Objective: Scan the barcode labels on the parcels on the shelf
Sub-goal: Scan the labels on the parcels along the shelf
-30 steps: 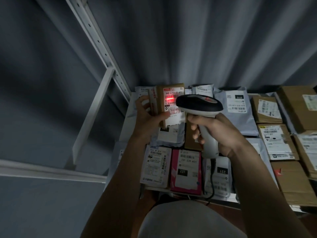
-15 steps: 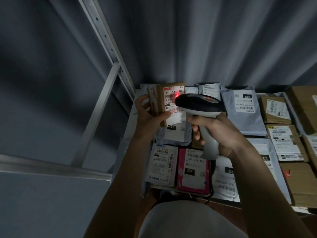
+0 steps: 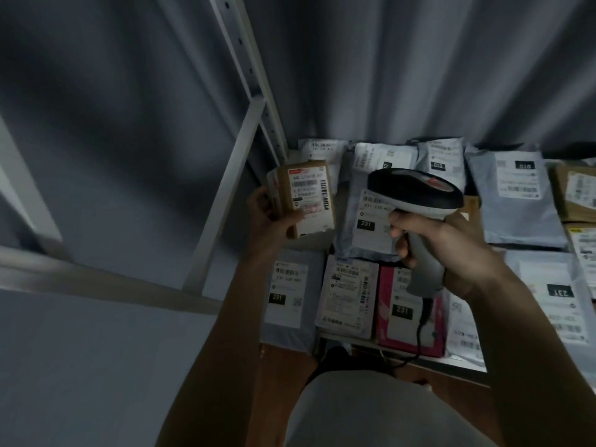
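Note:
My left hand [image 3: 269, 217] holds a small brown cardboard parcel [image 3: 304, 196] with a white barcode label, lifted above the shelf's left end. In my right hand [image 3: 448, 250] is a grey and black barcode scanner [image 3: 416, 191], gripped by its handle, its head pointing left toward the parcel with a gap between them. No red light shows on the label. Beneath lie a grey bag marked 231 [image 3: 364, 227], a white-labelled parcel [image 3: 348, 298] and a pink parcel [image 3: 409, 314].
Grey bags [image 3: 516, 198] and brown boxes [image 3: 574, 195] cover the shelf to the right. A white metal upright [image 3: 245, 69] and a diagonal brace [image 3: 225, 195] stand left of the shelf. The scanner cable [image 3: 419, 337] hangs over the front edge. Grey curtain behind.
The red scan light on the brown parcel's label has gone out. My left hand has carried the parcel left, away from the scanner, uncovering the bags behind it.

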